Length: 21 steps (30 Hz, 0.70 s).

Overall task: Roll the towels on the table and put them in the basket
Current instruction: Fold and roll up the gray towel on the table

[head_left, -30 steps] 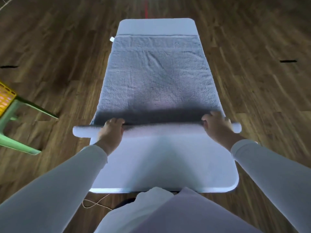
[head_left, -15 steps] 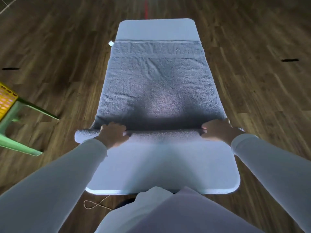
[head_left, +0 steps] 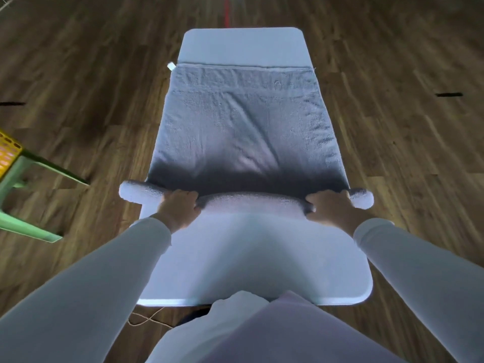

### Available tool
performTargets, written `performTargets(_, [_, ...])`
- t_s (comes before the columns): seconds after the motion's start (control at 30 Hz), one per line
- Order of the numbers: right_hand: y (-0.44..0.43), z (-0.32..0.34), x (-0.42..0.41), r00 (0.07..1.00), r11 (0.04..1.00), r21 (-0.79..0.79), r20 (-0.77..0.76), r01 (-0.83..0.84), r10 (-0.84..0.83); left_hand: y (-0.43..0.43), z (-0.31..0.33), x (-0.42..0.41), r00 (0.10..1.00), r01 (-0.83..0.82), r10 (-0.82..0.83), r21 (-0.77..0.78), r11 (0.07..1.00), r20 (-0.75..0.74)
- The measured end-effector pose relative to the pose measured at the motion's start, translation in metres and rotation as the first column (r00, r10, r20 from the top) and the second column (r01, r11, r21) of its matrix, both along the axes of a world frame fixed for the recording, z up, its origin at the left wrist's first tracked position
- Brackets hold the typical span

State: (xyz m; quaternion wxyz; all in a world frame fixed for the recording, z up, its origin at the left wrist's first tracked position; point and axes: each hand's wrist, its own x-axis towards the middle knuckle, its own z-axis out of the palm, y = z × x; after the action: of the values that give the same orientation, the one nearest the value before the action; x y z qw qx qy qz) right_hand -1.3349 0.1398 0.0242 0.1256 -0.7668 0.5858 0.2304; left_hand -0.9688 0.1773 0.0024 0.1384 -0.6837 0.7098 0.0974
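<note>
Directly below the head camera, a grey towel (head_left: 243, 127) lies lengthwise on a white tabletop (head_left: 256, 258), its near end wound into a thin roll (head_left: 251, 203). The likely trouble is an uneven roll. It looks squeezed narrow under each hand and bulges in the middle, so it could turn loose or lopsided. Diagonal creases in the flat part could also get wound in.

The left hand (head_left: 178, 208) and right hand (head_left: 332, 208) each curl their fingers over the roll and grip it, one near each end. The roll's tips stick out past the tabletop's sides. The unrolled stretch lies beyond the hands, reaching almost to the far edge. A yellow basket (head_left: 7, 153) sits well off to the left on a green stool (head_left: 26, 224).
</note>
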Motion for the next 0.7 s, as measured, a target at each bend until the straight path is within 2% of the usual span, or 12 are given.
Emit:
performTargets(0.07, [-0.006, 0.008, -0.002, 0.998, 0.993, 0.117, -0.065, 0.017, -0.01, -0.003, 0.012, 0.003, 1.0, 0.022, -0.022, 0.119, 0.993, -0.008])
performTargets(0.13, [-0.009, 0.007, -0.006, 0.997, 0.998, -0.051, -0.066, 0.044, -0.048, -0.003, 0.014, 0.009, 0.999, -0.013, 0.012, -0.044, 0.999, -0.034])
performTargets(0.2, [-0.009, -0.001, -0.004, 0.985, 0.959, -0.244, 0.122, 0.145, -0.119, 0.0, 0.004, 0.011, 0.982, -0.131, 0.088, -0.264, 0.956, -0.169])
performTargets(0.23, [-0.007, -0.005, -0.002, 0.971, 0.957, -0.226, 0.193, 0.182, -0.139, 0.001, 0.0, 0.01, 0.971, -0.152, 0.094, -0.266, 0.952, -0.218])
performTargets(0.27, [-0.005, -0.01, 0.0, 0.971, 0.974, -0.16, 0.206, 0.159, -0.125, 0.003, -0.005, 0.007, 0.976, -0.115, 0.073, -0.207, 0.972, -0.205])
performTargets(0.37, [0.008, -0.024, 0.003, 0.996, 0.997, -0.048, 0.077, 0.057, -0.053, 0.008, -0.015, -0.002, 1.0, 0.001, -0.001, -0.011, 1.0, 0.003])
performTargets(0.47, [0.008, -0.023, 0.001, 0.998, 0.981, -0.187, 0.052, 0.041, -0.031, 0.006, -0.008, -0.006, 0.993, 0.015, -0.01, -0.041, 0.999, 0.121])
performTargets(0.53, [0.001, -0.012, 0.002, 0.998, 0.987, -0.157, 0.065, 0.033, -0.023, -0.001, 0.001, -0.006, 0.993, 0.02, -0.024, 0.037, 0.999, 0.115])
performTargets(0.6, [-0.008, 0.003, 0.003, 0.999, 0.999, 0.031, 0.041, 0.019, -0.02, -0.005, 0.01, -0.004, 0.998, 0.006, -0.019, 0.204, 0.979, 0.061])
performTargets(0.63, [-0.012, 0.007, 0.001, 1.0, 0.994, 0.112, 0.001, 0.018, -0.019, -0.006, 0.013, -0.002, 0.999, 0.005, -0.016, 0.225, 0.974, 0.049])
performTargets(0.67, [-0.015, 0.009, -0.001, 1.0, 0.994, 0.105, -0.02, 0.022, -0.02, -0.005, 0.015, 0.001, 0.999, 0.008, -0.014, 0.166, 0.986, 0.038])
performTargets(0.7, [-0.018, 0.006, -0.006, 0.999, 0.999, 0.027, -0.005, 0.035, -0.035, -0.004, 0.014, 0.004, 1.0, -0.007, 0.006, 0.033, 0.999, 0.015])
